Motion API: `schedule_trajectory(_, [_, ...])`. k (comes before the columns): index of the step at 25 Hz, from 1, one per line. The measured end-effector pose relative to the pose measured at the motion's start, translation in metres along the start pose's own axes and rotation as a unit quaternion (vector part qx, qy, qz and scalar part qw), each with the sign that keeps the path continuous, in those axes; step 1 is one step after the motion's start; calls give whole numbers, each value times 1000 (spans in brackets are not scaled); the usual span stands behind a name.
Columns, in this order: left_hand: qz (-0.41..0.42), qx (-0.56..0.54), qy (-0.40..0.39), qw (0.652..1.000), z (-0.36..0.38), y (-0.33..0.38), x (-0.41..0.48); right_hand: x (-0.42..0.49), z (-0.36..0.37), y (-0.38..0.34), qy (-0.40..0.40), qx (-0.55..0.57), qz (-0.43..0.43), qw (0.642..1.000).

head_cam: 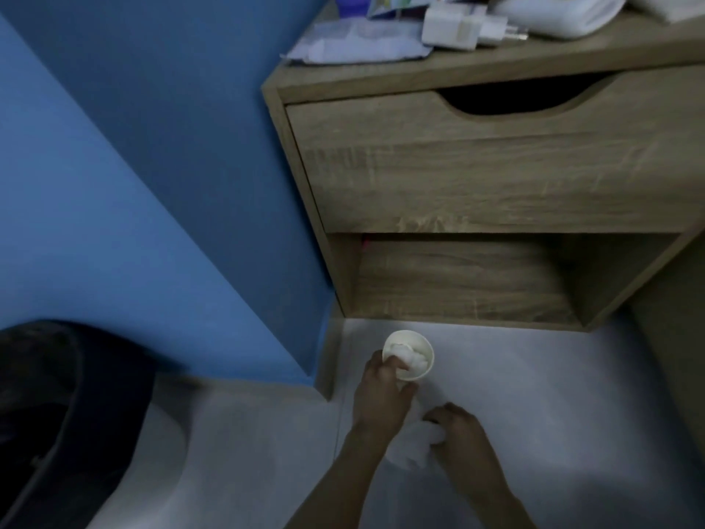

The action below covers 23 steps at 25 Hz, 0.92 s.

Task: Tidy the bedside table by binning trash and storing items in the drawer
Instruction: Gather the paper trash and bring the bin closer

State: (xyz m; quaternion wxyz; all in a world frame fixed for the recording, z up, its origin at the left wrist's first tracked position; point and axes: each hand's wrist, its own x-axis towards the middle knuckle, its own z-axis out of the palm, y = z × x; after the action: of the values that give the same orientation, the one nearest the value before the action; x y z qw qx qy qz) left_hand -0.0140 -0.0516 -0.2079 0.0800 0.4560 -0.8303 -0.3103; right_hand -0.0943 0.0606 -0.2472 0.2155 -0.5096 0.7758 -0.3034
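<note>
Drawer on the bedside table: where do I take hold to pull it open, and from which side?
Hook fingers into the curved cut-out at the top middle of the drawer front, coming from the front, slightly above. The front is otherwise flat, with no knob. Free a hand first: the left hand holds the paper cup, the right hand a tissue.

Two hands (383,391) (459,429), one paper cup (421,370), two crumpled tissues (414,357) (412,450), one drawer (496,177), one bin (57,414), one charger (450,26).
</note>
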Motion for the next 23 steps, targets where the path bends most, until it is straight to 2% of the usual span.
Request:
schedule_trajectory(1, [3,-15,16,1000,-9,4,0,5,-14,-8,-18,8,4,1000])
schedule_trajectory(4, [26,-2,60,998,-49,32,-1,23,-68,-24,62,-20,-51,997])
schedule_trajectory(6, [61,-2,120,991,-88,62,-5,40,-122,-50,127,9,-42,991])
schedule_trajectory(8, [130,-41,224,965,-137,103,-12,57,-188,-87,209,21,-83,974])
schedule_trajectory(10, [205,-89,302,927,-192,144,-18,63,-259,-136,308,1,-145,940])
schedule_trajectory(12, [268,-105,359,888,-241,182,-18,73,-317,-176,355,11,-121,927])
schedule_trajectory(13, [277,-101,375,879,-264,201,-14,80,-341,-193,366,13,-104,925])
schedule_trajectory(16, [225,-64,373,898,-313,245,13,116,-381,-226,416,5,-66,907])
schedule_trajectory(19, [157,-12,301,941,-336,271,49,153,-393,-241,449,-36,-40,892])
schedule_trajectory(21, [149,9,264,953,-345,283,66,174,-396,-247,418,-34,-40,907])
schedule_trajectory(23, [148,17,215,965,-346,291,78,190,-392,-244,337,-64,-52,938])
